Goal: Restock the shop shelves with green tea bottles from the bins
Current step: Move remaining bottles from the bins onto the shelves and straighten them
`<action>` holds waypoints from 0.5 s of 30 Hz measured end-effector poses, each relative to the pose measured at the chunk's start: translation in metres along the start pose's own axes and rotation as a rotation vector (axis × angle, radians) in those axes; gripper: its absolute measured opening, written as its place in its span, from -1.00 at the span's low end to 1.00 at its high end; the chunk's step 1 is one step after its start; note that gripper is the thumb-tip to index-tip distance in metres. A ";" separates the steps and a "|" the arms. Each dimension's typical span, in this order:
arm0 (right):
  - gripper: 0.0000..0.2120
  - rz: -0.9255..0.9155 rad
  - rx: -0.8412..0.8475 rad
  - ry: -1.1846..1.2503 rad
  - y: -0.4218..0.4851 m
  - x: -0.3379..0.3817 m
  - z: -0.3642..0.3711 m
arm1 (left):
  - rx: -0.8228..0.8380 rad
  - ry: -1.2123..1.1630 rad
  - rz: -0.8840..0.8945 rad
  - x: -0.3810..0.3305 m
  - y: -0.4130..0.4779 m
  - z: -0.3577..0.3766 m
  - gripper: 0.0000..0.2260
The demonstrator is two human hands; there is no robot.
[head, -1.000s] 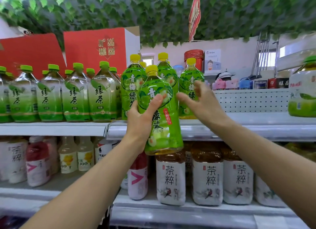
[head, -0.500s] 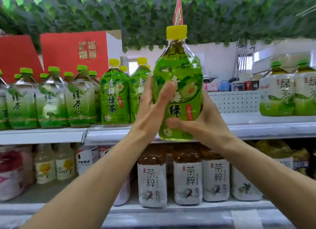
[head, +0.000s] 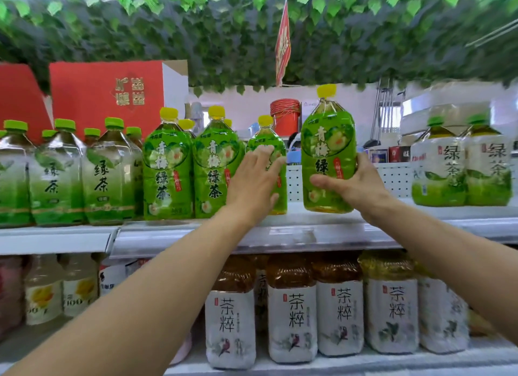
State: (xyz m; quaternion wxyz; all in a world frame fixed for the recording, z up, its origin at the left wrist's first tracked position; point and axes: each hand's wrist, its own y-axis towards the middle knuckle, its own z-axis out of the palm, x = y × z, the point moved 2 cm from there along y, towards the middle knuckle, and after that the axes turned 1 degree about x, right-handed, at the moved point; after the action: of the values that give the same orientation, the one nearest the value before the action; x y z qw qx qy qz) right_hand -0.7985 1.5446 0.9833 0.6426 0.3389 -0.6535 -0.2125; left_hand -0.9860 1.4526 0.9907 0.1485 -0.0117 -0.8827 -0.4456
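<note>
A: Where's the btl?
B: Big clear plastic bottle with yellow cap and green wrap label (head: pixel 326 151), upright at 3 o'clock of view centre, at front of grey metal top shelf (head: pixel 280 235); can't tell if base is fully down. Right hand (head: pixel 356 186) wraps its lower body, thumb across front.
A: Left hand (head: pixel 252 182)?
B: Fingers straight, flat vs matching yellow-capped bottle (head: pixel 265 136) at 9 o'clock of it.
A: Handling?
B: Prob full, heavy; film slick, walls flex. Grip mid-body, not neck.
A: Room?
B: Bare shelf beside btl at 3; green leaf vines (head: pixel 252 39) at 12, red cardboard box (head: pixel 106 95) at 10.
</note>
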 end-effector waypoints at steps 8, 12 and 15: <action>0.01 0.247 0.137 -0.072 0.022 -0.020 0.005 | 0.147 0.507 0.011 0.010 0.017 0.020 0.00; 0.14 0.270 0.217 -0.236 0.026 -0.019 0.002 | 0.128 0.537 -0.011 0.008 0.018 0.025 0.00; 0.17 0.274 0.226 -0.332 0.029 -0.019 0.004 | 0.114 0.536 -0.015 0.007 0.018 0.026 0.00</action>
State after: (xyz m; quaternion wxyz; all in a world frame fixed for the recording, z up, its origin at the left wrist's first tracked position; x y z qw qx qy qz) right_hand -0.8080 1.5768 0.9905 0.5072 0.2772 -0.8097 -0.1017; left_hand -0.9960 1.4831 0.9923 0.3739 0.1216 -0.8356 -0.3836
